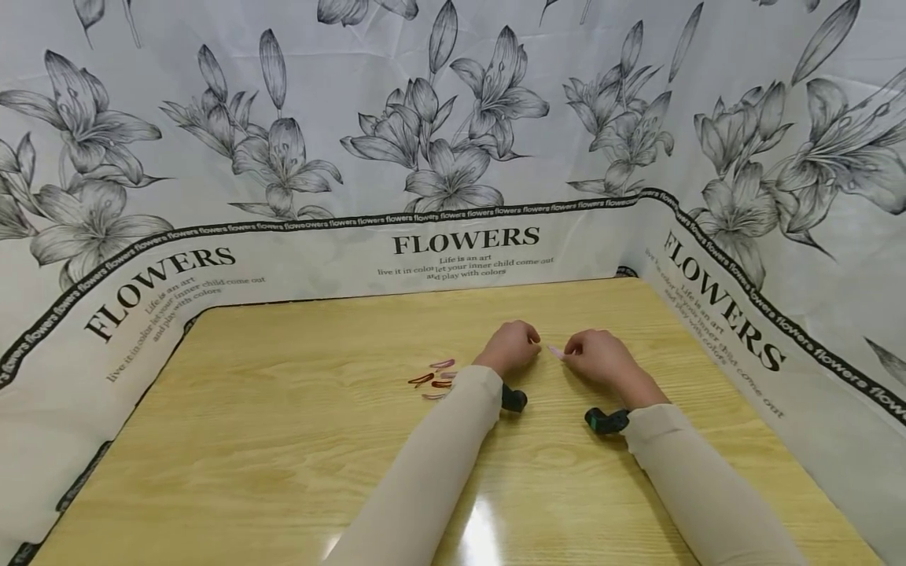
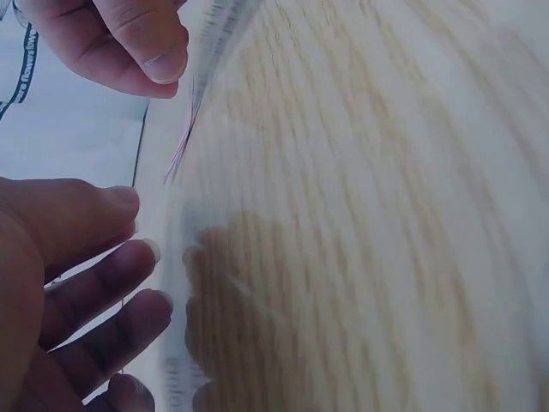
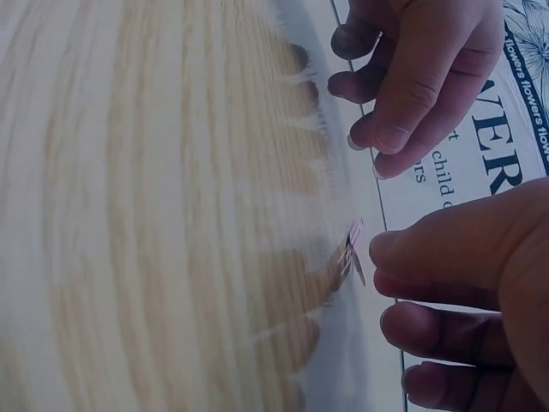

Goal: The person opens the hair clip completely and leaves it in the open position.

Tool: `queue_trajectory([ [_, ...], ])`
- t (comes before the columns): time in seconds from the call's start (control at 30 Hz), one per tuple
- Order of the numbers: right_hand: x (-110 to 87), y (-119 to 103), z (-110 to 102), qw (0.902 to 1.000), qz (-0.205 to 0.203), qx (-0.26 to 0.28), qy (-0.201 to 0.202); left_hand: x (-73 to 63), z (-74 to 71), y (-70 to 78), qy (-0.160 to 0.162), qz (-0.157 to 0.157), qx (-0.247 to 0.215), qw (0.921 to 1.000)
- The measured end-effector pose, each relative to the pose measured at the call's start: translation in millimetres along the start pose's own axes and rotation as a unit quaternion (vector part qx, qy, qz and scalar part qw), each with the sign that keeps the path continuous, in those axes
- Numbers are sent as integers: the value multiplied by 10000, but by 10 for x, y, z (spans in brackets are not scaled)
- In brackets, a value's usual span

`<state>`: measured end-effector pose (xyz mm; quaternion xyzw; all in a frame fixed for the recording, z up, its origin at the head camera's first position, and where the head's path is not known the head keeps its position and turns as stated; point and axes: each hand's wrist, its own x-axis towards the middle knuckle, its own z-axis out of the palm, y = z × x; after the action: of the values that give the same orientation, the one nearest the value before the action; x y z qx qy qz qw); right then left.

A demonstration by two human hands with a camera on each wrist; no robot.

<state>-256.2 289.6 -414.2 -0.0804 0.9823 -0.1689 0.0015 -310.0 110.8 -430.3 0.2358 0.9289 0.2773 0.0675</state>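
A light pink snap hair clip (image 1: 555,351) lies on the table between the two hands; its snap arm stands apart from its frame in the right wrist view. The right hand (image 1: 602,360) is just right of it, thumb and forefinger close together. A narrow gap shows between the clip (image 3: 354,247) and the right thumb (image 3: 386,249). My left hand (image 1: 510,347) hovers to the left of the clip, fingers bent loosely and nothing between the thumb (image 2: 123,202) and fingertips. Beside the left wrist lie several other clips, among them a pink clip (image 1: 443,364) and a dark red clip (image 1: 421,379).
The wood-grain table (image 1: 283,440) stretches out to the left and front. A white flower-printed cloth (image 1: 467,259) stands along its back and sides. Dark wrist cameras (image 1: 605,421) hang under both wrists, close to the tabletop.
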Motion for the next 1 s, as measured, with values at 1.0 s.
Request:
queue_trajectory([
  [1.0,24,-64,58,9992,246,-326,47,141,176,98,317,-215,224,9990],
])
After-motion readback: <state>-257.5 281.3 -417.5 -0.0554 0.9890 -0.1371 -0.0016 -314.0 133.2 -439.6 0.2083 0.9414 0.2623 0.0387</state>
